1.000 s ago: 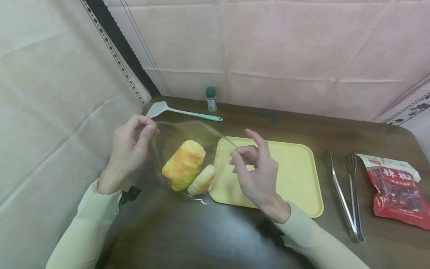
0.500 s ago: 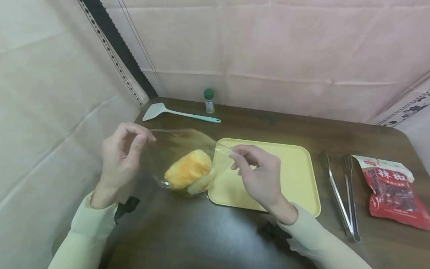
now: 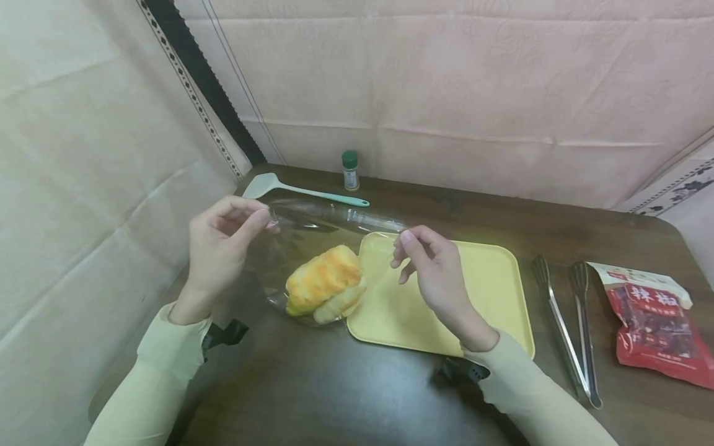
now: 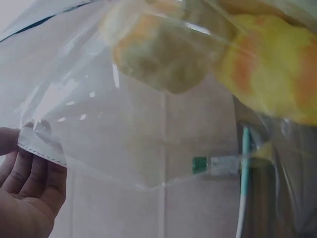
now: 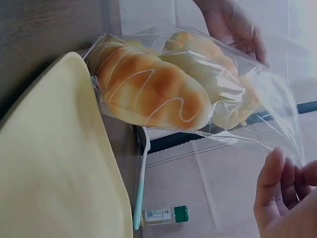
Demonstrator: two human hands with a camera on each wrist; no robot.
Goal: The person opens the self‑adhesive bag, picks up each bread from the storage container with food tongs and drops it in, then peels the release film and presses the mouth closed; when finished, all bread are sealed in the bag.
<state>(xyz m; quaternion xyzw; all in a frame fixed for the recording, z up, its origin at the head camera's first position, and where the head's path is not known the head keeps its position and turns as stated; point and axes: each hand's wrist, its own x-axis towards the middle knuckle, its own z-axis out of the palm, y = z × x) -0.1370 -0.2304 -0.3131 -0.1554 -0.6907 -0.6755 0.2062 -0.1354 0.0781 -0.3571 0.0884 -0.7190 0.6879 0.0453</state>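
Observation:
A clear plastic bag (image 3: 304,238) hangs between both hands above the table's left side. My left hand (image 3: 223,251) pinches its upper left corner between thumb and fingers. The upper right corner is pinched by my right hand (image 3: 443,279), beside the yellow tray. Inside the bag sit a larger golden bread (image 3: 323,279) and a smaller pale bread roll (image 3: 340,305), lying against each other. White icing lines show on the roll (image 5: 153,89) in the right wrist view. Film stretches away from the left hand (image 4: 32,186) in the left wrist view.
A yellow tray (image 3: 440,310) lies right of the breads. Behind are a white and turquoise spatula (image 3: 307,190) and a green-capped seasoning bottle (image 3: 350,171). Metal tongs (image 3: 569,347) and a red packet (image 3: 655,328) lie at the right. Cloth walls border the table.
The bag's mouth is drawn flatter and wider between my hands. My right hand has turned, its raised index finger now down at the bag's edge. The breads have shifted slightly right.

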